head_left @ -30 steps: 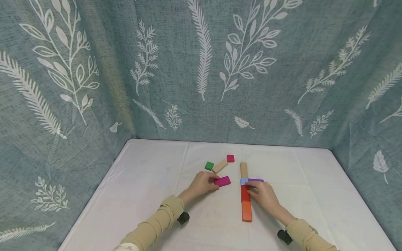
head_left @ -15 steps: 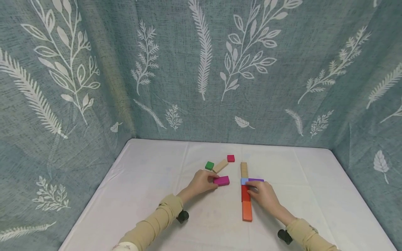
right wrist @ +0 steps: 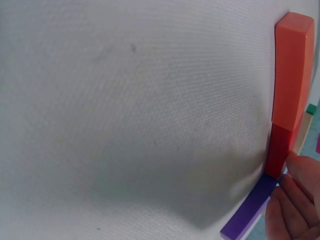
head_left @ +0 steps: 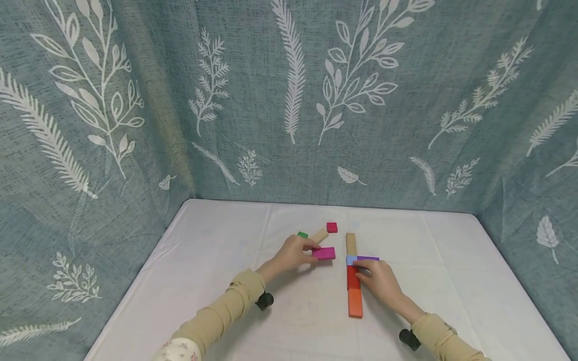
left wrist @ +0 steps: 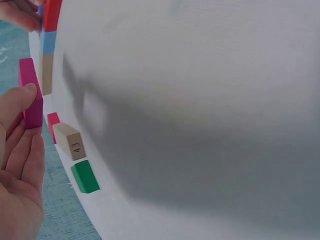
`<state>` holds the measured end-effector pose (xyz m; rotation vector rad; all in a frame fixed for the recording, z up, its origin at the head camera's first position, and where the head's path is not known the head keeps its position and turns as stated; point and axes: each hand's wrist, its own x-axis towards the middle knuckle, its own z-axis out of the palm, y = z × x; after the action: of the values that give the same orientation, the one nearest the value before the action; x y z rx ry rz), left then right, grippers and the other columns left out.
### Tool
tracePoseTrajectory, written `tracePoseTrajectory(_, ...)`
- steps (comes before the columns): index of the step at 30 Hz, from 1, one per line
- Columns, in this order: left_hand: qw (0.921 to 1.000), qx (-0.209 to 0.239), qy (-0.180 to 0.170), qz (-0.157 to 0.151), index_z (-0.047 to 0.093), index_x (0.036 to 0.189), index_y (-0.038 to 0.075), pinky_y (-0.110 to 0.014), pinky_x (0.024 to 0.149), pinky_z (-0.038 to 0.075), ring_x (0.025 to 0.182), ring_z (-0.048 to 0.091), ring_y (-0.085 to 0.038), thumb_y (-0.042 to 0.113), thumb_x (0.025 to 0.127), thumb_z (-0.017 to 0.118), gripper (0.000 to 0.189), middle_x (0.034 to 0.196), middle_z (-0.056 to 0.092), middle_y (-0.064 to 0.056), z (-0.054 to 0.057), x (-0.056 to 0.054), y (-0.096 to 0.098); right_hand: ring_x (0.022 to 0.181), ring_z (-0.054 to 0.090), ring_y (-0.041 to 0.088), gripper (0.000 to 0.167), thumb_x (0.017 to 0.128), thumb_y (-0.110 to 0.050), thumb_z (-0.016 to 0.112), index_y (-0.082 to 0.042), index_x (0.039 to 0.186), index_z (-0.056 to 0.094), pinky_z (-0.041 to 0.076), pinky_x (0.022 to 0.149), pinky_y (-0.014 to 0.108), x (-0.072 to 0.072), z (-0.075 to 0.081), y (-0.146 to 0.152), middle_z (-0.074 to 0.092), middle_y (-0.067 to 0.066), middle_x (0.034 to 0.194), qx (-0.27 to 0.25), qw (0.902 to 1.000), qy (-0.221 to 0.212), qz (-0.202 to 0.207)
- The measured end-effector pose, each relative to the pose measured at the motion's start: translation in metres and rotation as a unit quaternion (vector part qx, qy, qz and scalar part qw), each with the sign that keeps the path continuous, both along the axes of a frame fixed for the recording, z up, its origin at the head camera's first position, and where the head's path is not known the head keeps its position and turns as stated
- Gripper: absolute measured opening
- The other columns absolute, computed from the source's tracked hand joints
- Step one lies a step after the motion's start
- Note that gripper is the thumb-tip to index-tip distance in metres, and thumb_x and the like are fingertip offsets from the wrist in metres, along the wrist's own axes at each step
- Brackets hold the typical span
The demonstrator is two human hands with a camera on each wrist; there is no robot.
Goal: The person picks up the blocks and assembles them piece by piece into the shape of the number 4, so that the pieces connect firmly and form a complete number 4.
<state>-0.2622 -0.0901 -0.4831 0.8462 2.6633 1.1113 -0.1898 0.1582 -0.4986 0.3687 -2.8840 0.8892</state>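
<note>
My left hand pinches a magenta block between thumb and fingers, left of a row of coloured blocks. In the left wrist view the thumb presses one face of that magenta block. My right hand rests at the row, its index fingertip by the light blue block and its thumb at the red block. A purple block branches off to the right there, partly covered by my fingers. An orange block ends the row nearest me; a tan block forms its far end.
Beyond my left hand lie a green block, a tan block marked 43 and a small red-pink block. White cloth covers the table, and a leaf-patterned curtain encloses its back and sides.
My left hand has moved slightly away from me and right with the magenta block, now overlapping the green and tan blocks. The right hand and the row are unchanged.
</note>
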Motion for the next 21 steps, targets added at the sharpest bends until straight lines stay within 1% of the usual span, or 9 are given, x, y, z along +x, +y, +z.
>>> tracePoseTrajectory(2,0.9999,-0.004,0.011,-0.006,0.072,0.107,0.006,-0.032,0.087,0.054,0.1,0.067,-0.021,0.011,0.079,0.076,0.029,0.105,0.072,-0.007,0.004,-0.001,0.001,0.1,0.067,0.029,0.031,0.076,-0.001,0.075,-0.001,0.108,0.071,0.054,0.085,0.041,0.0,0.0,0.0,0.072,0.013,0.105,0.001,1.0,0.001,0.0)
tracePoseTrajectory(5,0.9998,-0.004,0.018,-0.008,0.072,0.106,0.005,-0.031,0.086,0.054,0.098,0.067,-0.021,0.011,0.079,0.076,0.029,0.105,0.072,-0.008,0.01,-0.004,0.002,0.1,0.067,0.029,0.031,0.077,-0.001,0.075,-0.001,0.108,0.071,0.054,0.085,0.041,-0.001,0.0,0.0,0.072,0.013,0.105,0.001,1.0,0.001,0.001)
tracePoseTrajectory(7,0.9998,-0.002,0.019,-0.004,0.072,0.106,0.006,-0.031,0.086,0.054,0.098,0.066,-0.021,0.01,0.078,0.076,0.029,0.107,0.072,-0.008,0.013,-0.005,0.004,0.1,0.067,0.029,0.031,0.077,-0.001,0.075,-0.001,0.108,0.071,0.054,0.085,0.041,-0.001,0.001,0.0,0.072,0.013,0.105,0.001,1.0,0.001,0.001)
tracePoseTrajectory(11,1.0,0.001,0.009,0.002,0.073,0.106,0.006,-0.031,0.087,0.053,0.101,0.064,-0.021,0.011,0.078,0.077,0.028,0.109,0.071,-0.008,0.019,-0.005,0.009,0.1,0.067,0.03,0.031,0.077,-0.001,0.075,-0.001,0.107,0.071,0.054,0.085,0.042,-0.001,0.001,0.001,0.072,0.014,0.105,0.002,1.0,0.001,0.001)
tracePoseTrajectory(14,1.0,0.003,0.004,-0.004,0.073,0.105,0.006,-0.031,0.087,0.053,0.101,0.063,-0.02,0.011,0.078,0.077,0.028,0.108,0.072,-0.008,0.02,-0.005,0.013,0.1,0.067,0.03,0.03,0.076,-0.001,0.075,0.0,0.106,0.071,0.054,0.085,0.042,0.0,0.001,0.001,0.072,0.014,0.105,0.004,1.0,0.003,0.001)
tracePoseTrajectory(21,0.9995,-0.011,0.019,-0.025,0.073,0.105,0.005,-0.028,0.087,0.053,0.101,0.066,-0.019,0.01,0.079,0.076,0.026,0.102,0.073,-0.006,0.014,-0.002,0.021,0.1,0.067,0.029,0.03,0.076,-0.002,0.075,-0.001,0.107,0.071,0.054,0.085,0.041,0.0,-0.001,-0.001,0.072,0.013,0.105,0.005,1.0,0.002,0.001)
